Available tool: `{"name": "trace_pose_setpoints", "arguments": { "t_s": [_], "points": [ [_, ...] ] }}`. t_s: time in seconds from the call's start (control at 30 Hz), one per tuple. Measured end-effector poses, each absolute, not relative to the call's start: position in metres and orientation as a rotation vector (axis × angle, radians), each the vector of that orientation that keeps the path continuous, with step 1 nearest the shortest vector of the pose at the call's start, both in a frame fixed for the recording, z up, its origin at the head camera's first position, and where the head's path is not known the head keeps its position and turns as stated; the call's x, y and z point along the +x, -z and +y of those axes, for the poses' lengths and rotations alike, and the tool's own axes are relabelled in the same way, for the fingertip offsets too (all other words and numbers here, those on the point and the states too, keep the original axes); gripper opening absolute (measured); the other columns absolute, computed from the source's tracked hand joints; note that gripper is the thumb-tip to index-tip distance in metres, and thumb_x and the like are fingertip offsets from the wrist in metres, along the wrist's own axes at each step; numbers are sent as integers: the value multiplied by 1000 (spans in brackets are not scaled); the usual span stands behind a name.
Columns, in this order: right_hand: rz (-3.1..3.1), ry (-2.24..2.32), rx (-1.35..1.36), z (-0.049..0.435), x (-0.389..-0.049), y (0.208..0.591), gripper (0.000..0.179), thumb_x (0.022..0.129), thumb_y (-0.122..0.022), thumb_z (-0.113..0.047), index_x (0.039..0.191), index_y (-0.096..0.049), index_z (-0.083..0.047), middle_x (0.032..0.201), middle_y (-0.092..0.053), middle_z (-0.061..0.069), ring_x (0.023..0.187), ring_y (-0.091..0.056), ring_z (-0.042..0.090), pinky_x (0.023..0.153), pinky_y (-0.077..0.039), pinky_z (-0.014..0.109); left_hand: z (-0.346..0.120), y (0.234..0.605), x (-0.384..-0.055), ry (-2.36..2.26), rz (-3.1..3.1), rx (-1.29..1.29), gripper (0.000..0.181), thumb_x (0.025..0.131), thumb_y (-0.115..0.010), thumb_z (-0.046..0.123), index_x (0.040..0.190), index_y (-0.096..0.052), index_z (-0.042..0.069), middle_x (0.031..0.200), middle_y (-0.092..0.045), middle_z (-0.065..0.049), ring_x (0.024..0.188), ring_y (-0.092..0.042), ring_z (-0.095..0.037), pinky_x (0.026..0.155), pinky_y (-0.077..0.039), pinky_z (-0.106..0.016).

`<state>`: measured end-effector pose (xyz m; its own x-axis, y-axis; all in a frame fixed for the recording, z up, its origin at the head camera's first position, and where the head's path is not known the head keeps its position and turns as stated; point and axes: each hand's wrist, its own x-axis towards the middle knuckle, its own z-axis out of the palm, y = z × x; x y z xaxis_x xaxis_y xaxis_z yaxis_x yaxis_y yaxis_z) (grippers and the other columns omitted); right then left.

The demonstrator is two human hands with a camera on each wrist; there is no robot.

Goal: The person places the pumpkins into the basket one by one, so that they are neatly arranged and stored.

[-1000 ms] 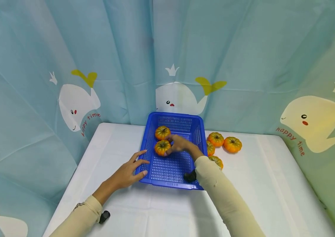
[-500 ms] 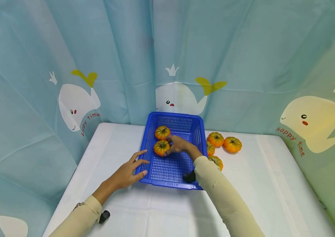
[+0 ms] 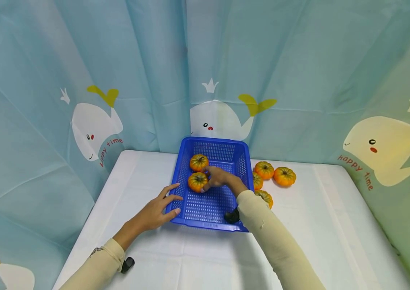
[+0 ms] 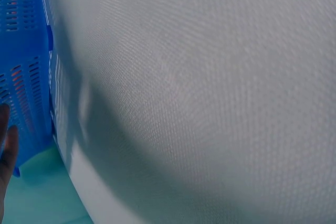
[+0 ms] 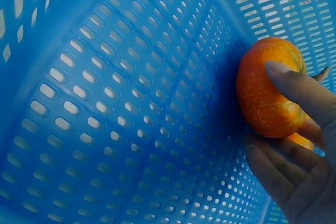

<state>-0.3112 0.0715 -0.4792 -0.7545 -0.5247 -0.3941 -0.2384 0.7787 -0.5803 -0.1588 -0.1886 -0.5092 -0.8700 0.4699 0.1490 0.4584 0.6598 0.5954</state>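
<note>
One pumpkin (image 3: 197, 182) gripped by right hand (image 3: 218, 177); basket floor (image 3: 205, 205) stretches toward near rim (image 3: 208, 225).

From above, a hand could reach the near part of the blue basket (image 3: 201, 209)'s floor, between its left wall and the black wrist device (image 3: 231, 216) over its near right corner. In the basket's left half, the nearer pumpkin (image 3: 196, 182), held by the right hand (image 3: 217, 176), and the farther pumpkin (image 3: 199, 162) stand in the way. The right sleeve (image 3: 273, 233) bars the basket's right rim; the left hand (image 3: 153, 213) spreads at its left rim. Four pumpkins (image 3: 285, 177) crowd the basket's right side. The whale-print curtain (image 3: 291, 80) limits passage behind it; in front, the worktop (image 3: 197, 262) leaves room.
</note>
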Motion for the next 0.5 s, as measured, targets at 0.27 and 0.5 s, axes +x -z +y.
{"name": "trace_pose_setpoints", "arguments": {
  "t_s": [0.27,0.5],
  "points": [
    [2406,677,-561,73,-311,477,77,82,-85,-30,145,-47,-8,143,-53,18,132,-51,34,114,-39,52,-188,509,-159,-1000,2844,786,45,99,-58,43,135,-61,16,165,-25,-1,142,-43,-38,105,-47,-57],
    [2382,681,-576,77,-310,473,83,84,-83,-29,152,-39,-8,146,-52,19,135,-49,36,115,-38,53,-188,509,-159,-988,2841,765,46,99,-58,43,136,-61,16,165,-24,-1,141,-44,-38,105,-47,-57]
  ]
}}
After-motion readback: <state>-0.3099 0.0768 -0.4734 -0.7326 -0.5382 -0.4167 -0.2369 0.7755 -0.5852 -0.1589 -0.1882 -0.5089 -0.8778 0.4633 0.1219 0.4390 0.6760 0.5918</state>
